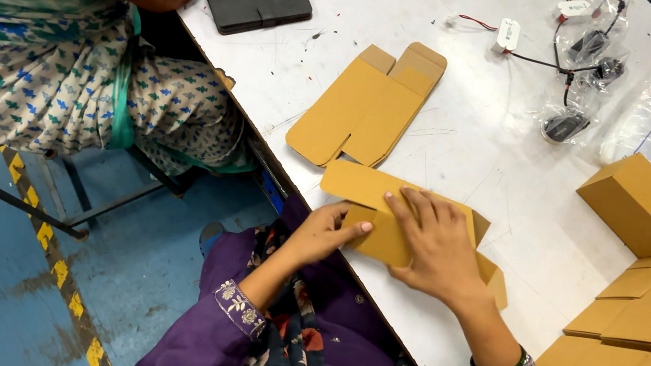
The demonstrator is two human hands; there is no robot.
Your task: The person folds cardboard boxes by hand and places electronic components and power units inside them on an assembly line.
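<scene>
Both hands' grip pins a flat cardboard blank (359, 193) at the table edge (276, 162): left hand (324, 231) pinching, right hand (437, 249) pressing flat.

Two flat cartons (368, 107) (374, 208), one box (644, 205)

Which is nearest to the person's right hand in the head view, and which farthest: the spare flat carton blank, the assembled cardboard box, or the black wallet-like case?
From the right hand:
1. Flat carton blank, just above, mid-table.
2. Assembled cardboard box, right side.
3. Black wallet-like case, far upper left.
</scene>
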